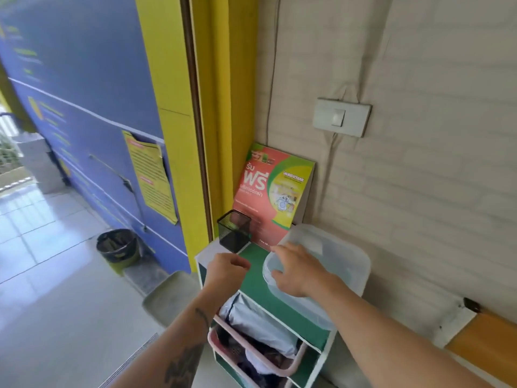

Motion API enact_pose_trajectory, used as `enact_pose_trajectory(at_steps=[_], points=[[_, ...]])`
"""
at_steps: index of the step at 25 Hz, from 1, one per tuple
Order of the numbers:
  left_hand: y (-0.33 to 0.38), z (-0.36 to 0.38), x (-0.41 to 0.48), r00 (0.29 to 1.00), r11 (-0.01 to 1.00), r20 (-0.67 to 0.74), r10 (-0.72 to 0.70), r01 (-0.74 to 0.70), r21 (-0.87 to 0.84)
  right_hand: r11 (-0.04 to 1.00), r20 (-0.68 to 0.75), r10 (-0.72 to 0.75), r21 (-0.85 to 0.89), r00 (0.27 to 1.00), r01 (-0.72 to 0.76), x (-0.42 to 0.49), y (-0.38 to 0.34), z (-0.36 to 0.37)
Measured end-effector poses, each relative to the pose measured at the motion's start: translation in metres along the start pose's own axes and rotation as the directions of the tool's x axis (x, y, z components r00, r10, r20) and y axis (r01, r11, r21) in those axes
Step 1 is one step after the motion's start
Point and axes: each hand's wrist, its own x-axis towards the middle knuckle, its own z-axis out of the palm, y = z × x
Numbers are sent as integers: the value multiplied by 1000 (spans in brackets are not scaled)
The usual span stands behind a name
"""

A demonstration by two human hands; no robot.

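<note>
Clear plastic tub at the centre of the work: it sits on the right half of the green top of a small white shelf unit, close against the pale wall. My right hand lies over the tub's left rim, fingers spread and nearly straight, thumb on the near edge and fingertips reaching toward the far edge; it touches the tub but does not clasp it. My left hand hovers above the left side of the green top, fingers curled in toward the palm, nothing showing in its grasp. Just beyond it a black mesh pen holder stands upright at the back left corner, apart from the hand. A red and green poster leans on the wall behind holder and tub. Below the top, a pink basket of laundry fills the shelf. A light switch is fixed on the wall above.
</note>
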Motion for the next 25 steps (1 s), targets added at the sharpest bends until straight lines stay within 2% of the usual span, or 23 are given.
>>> enact_pose_trajectory(at_steps=[6,9,12,15,17,21,25], points=[[-18,16,46,997,989,48,57,-63,133,994,6,77,-78,997,-76,22,-4,18],[-24,26,56,975,934,101,196,-217,283,995,-23,72,-71,997,-74,26,-2,20],[-33,35,66,925,855,190,328,-377,357,996,-30,77,-43,997,-78,27,0,20],[-42,36,72,866,767,313,390,-494,410,996,-41,76,-40,996,-77,28,1,21],[-47,32,74,849,741,336,407,-522,423,996,-57,74,-41,996,-76,27,1,23],[-53,23,71,866,769,227,445,-500,399,997,-79,71,-28,994,-73,26,2,25],[-55,21,52,891,863,69,449,-452,224,997,-101,61,-33,993,-64,23,1,29]])
